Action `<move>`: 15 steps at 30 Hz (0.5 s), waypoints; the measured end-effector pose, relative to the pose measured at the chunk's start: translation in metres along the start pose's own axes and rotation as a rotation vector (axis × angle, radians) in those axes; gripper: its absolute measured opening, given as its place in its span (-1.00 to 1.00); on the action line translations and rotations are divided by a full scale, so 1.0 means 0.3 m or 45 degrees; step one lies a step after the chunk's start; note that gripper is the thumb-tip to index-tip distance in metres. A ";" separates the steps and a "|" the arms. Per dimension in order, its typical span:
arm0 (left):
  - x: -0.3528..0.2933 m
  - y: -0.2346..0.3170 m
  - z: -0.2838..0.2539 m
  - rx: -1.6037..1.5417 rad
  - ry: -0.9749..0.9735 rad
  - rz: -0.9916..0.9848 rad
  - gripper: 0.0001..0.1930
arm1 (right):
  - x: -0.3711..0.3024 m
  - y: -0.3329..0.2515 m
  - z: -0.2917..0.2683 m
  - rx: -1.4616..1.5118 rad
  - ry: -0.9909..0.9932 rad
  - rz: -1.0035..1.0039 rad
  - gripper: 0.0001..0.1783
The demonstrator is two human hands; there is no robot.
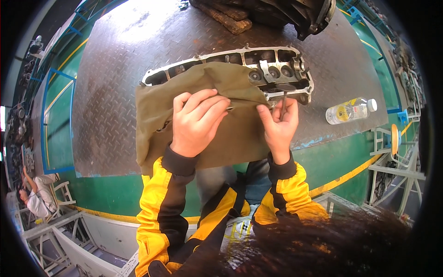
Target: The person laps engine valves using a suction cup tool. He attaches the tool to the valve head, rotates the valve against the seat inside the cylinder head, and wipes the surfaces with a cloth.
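An olive-green cloth (240,131) lies over the near left part of a metal engine cylinder head (270,56) and hangs over the table's near edge. My left hand (196,121) is on the cloth, its fingers bent and closed on a fold. Farther right, my right hand (280,125) pinches the stem of an engine valve (285,87) between thumb and fingers. The valve's dark round head points up, just above the cylinder head's near right edge. Beyond the cloth, the far row of chambers and the right end of the cylinder head show bare metal.
The tread-plate table (108,99) carries a clear plastic bottle (348,111) with a white cap at the right. At the far edge sit a large dark machine part (295,14) and wooden blocks (226,18). A person (41,196) is at the far left, by metal frames (60,231).
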State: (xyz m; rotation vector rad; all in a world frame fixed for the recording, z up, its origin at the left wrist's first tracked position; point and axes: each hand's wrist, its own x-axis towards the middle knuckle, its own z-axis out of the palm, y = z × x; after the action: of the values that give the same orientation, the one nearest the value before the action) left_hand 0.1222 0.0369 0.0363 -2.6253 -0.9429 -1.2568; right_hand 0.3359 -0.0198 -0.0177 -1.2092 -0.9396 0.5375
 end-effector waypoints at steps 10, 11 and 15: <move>0.024 0.026 -0.002 -0.018 0.002 -0.047 -0.70 | -0.017 0.011 0.016 -0.020 0.032 0.109 -0.61; 0.022 0.025 0.006 0.002 0.018 -0.051 -0.70 | -0.019 0.012 0.019 -0.021 0.035 0.109 -0.61; 0.014 0.015 0.029 0.053 0.072 -0.026 -0.75 | -0.012 0.008 0.032 0.100 0.135 0.034 -0.67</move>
State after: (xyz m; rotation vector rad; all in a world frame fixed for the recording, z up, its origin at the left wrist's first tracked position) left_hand 0.1326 0.0380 0.0345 -2.5407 -0.9787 -1.2946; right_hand 0.3263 -0.0168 -0.0206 -1.1694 -0.8063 0.5219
